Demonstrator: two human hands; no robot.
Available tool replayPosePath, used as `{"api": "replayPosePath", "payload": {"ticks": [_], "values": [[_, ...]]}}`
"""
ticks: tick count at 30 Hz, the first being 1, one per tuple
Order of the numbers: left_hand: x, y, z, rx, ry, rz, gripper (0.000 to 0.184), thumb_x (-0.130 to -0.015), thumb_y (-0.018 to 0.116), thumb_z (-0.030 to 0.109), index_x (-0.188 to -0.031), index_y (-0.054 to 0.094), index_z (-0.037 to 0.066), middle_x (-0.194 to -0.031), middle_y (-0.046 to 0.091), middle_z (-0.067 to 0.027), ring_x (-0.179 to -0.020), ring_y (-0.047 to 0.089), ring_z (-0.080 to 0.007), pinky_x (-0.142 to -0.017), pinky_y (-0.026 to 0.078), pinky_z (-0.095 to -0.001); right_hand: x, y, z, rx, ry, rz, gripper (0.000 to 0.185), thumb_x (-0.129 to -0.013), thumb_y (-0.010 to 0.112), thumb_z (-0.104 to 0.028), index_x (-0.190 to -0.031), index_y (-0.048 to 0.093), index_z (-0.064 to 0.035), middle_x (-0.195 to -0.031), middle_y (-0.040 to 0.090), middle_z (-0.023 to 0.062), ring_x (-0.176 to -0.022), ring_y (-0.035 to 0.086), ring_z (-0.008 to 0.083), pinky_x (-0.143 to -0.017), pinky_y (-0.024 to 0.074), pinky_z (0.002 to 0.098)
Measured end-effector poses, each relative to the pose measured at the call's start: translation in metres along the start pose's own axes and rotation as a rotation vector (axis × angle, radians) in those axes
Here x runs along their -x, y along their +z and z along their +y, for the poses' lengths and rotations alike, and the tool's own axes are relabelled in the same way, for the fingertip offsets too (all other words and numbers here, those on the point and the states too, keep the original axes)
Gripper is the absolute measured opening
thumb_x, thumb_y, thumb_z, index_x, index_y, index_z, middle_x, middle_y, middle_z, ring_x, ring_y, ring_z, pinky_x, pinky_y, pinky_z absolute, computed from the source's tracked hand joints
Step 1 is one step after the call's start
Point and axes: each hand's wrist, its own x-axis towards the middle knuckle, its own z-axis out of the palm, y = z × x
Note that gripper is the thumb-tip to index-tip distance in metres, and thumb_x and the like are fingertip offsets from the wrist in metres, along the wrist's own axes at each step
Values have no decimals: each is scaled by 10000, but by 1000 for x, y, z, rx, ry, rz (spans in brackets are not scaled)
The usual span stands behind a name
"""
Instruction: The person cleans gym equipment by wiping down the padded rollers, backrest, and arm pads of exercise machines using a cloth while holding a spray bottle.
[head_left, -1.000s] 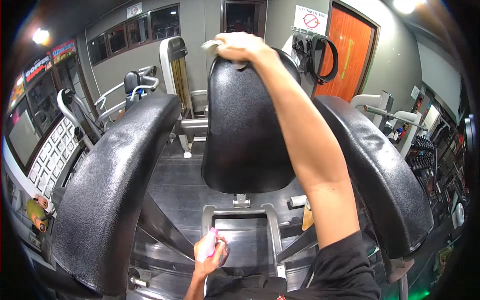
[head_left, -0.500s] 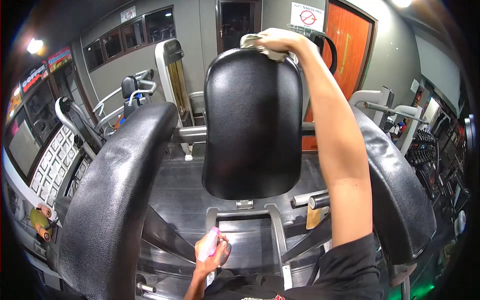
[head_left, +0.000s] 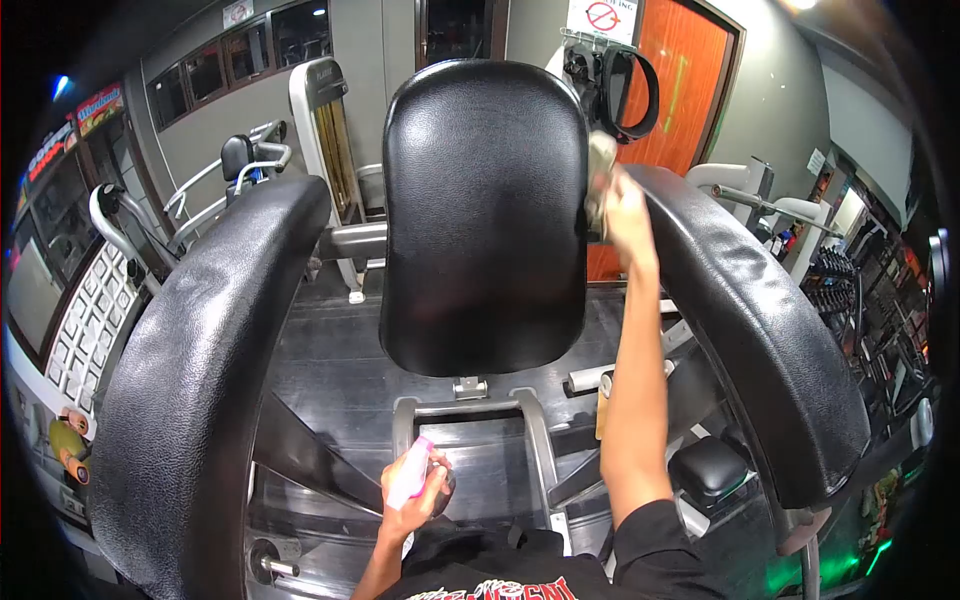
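- Pad (head_left: 485, 215): we find it upright, just left of the right fingers and well beyond the left ones.
- Right hand (head_left: 628, 222): fingers clamped on a cloth (head_left: 602, 160), which appears to touch the pad's side edge.
- Left hand (head_left: 429, 492): fingers wrapped around a bottle (head_left: 407, 483), its pink end beyond them.
- Step in hand, we judge: wiping that edge. Next move calls for the cloth pressed firmly against it.

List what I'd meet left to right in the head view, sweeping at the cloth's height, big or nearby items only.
Left curved black pad → black upholstered backrest → pale cloth → right hand → right curved black pad.
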Motion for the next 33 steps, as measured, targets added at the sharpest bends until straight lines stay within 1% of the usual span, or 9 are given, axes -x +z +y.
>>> {"api": "replayPosePath", "payload": {"ticks": [5, 8, 12, 21, 23, 26, 29, 31, 33], "values": [[2, 12, -12, 104, -31, -31, 227, -834, 591, -45, -1058, 556, -49, -820, 667, -101, -603, 636, -123, -565, 515, -263, 124, 19, 50, 214, -92, 233, 306, -954, 522, -144, -1176, 559, 64, -1035, 644, 249, -983, 637, 288, -846, 457, 341], [0, 17, -14, 78, -73, -57, 227, -835, 596, -43, -1058, 558, -51, -822, 667, -99, -608, 636, -122, -567, 515, -262, 174, 24, 61, 137, 183, 210, 325, -942, 543, -147, -1181, 547, 73, -989, 645, 248, -934, 634, 276, -827, 455, 332], [-4, 19, -13, 60, -47, -88, 225, -836, 599, -39, -1058, 563, -53, -828, 669, -97, -611, 635, -120, -569, 512, -258, 208, 52, 129, 54, -32, 440, 298, -964, 543, -185, -1132, 561, 61, -841, 633, 95, -705, 558, 148, -635, 437, 285], [4, 8, -21, 5, 11, -46, 235, -849, 516, -121, -1070, 550, -47, -809, 632, -155, -584, 632, -179, -545, 515, -295, 267, 123, 180, -1356, 388, -39, 226, -965, 548, -250, -1107, 576, -77, -934, 637, 31, -780, 619, 129, -640, 493, 236], [6, 4, -17, -12, 20, -31, 225, -852, 520, -116, -1065, 546, -48, -813, 631, -153, -586, 631, -178, -545, 516, -295, 283, 152, 160, -1239, 805, -97, 202, -960, 526, -239, -1041, 592, -66, -969, 641, 70, -910, 627, 178, -713, 518, 270], [12, -1, -14, 5, -19, 57, 210, -844, 552, -91, -1050, 551, -52, -807, 642, -133, -576, 629, -152, -547, 508, -275, 306, 237, 165, -1375, 769, -85, 248, -940, 506, -242, -1045, 609, -43, -1020, 653, 114, -995, 621, 235, -761, 531, 319], [18, -15, -14, 22, -34, 137, 220, -847, 564, -75, -1066, 546, -54, -810, 652, -117, -569, 626, -128, -545, 502, -253, 299, 263, 154, -583, 220, -180, 310, -917, 490, -256, -1075, 608, -17, -1096, 648, 136, -1048, 611, 291, -783, 533, 372], [22, -21, -16, 49, -62, 176, 222, -849, 559, -79, -1068, 545, -54, -817, 650, -117, -577, 627, -130, -541, 501, -254, 289, 274, 154, -2122, 1299, 67, 356, -912, 474, -259, -1110, 595, 11, -1155, 631, 157, -1081, 596, 326, -870, 522, 409], [20, -20, -13, 23, -49, 194, 189, -849, 557, -80, -1037, 558, -58, -801, 647, -113, -580, 625, -127, -540, 499, -252, 300, 283, 151, -2216, 1070, -132, 381, -917, 450, -254, -1122, 581, 39, -1147, 621, 199, -1087, 588, 343, -938, 506, 437]]}}
